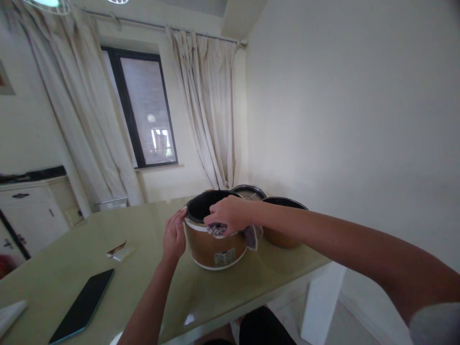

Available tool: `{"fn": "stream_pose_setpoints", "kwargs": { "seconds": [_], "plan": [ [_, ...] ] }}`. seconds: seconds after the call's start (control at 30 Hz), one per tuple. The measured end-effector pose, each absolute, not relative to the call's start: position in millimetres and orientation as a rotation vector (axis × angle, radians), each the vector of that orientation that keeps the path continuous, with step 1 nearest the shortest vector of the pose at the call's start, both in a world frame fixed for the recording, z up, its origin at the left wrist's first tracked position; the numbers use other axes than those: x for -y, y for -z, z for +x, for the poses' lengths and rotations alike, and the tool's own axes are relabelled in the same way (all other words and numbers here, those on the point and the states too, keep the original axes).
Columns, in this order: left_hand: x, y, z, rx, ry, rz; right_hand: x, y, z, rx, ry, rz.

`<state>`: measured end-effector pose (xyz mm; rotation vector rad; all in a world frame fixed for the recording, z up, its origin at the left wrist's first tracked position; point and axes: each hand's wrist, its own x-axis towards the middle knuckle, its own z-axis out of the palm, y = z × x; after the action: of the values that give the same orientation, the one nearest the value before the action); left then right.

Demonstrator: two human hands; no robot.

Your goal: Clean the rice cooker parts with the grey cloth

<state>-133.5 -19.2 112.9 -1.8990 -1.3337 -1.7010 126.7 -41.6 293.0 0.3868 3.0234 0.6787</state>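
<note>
A brown rice cooker body (pixel 213 247) with a dark inner wall stands on the green glass table (pixel 143 239). My left hand (pixel 174 235) rests flat against its left side, fingers stretched up to the rim. My right hand (pixel 229 214) is closed on a greyish patterned cloth (pixel 251 235) and presses it on the cooker's front rim; part of the cloth hangs down the right side.
Behind the cooker stand a second brown pot (pixel 285 230) and a round lid (pixel 248 191). A dark phone (pixel 83 305) lies at the near left, a small packet (pixel 120 251) further back. A white cabinet (pixel 30 211), curtains and a window fill the back wall.
</note>
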Motion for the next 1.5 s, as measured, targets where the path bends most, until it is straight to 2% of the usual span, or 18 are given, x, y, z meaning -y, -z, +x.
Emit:
{"fn": "stream_pose_setpoints", "kwargs": {
  "seconds": [0.23, 0.57, 0.93, 1.13, 1.23, 1.3, 1.5],
  "plan": [
    [15.4, -113.3, -125.9, 1.386, 1.822, -1.829, 36.2, -299.5, 167.3, -2.916, -0.663, 0.53],
    [17.9, -116.8, -125.3, 1.389, 1.848, -1.824, 48.4, -290.1, 108.6, -3.068, -0.655, 0.494],
    [18.2, -117.2, -128.8, 1.401, 1.861, -1.863, 41.8, -294.6, 160.3, -2.952, -0.574, 0.685],
    [16.8, -115.2, -129.8, 1.4, 1.844, -1.875, 29.2, -311.9, 144.3, -3.245, -0.299, 0.706],
    [17.7, -115.2, -131.4, 1.407, 1.848, -1.888, 14.0, -334.8, 142.2, -3.678, -0.102, 0.854],
    [18.1, -115.4, -131.8, 1.414, 1.852, -1.885, 3.3, -349.9, 143.0, -3.93, -0.084, 1.05],
    [18.7, -115.3, -131.9, 1.426, 1.836, -1.908, -28.4, -377.6, 143.9, -4.186, -0.365, 1.726]
  ]
}}
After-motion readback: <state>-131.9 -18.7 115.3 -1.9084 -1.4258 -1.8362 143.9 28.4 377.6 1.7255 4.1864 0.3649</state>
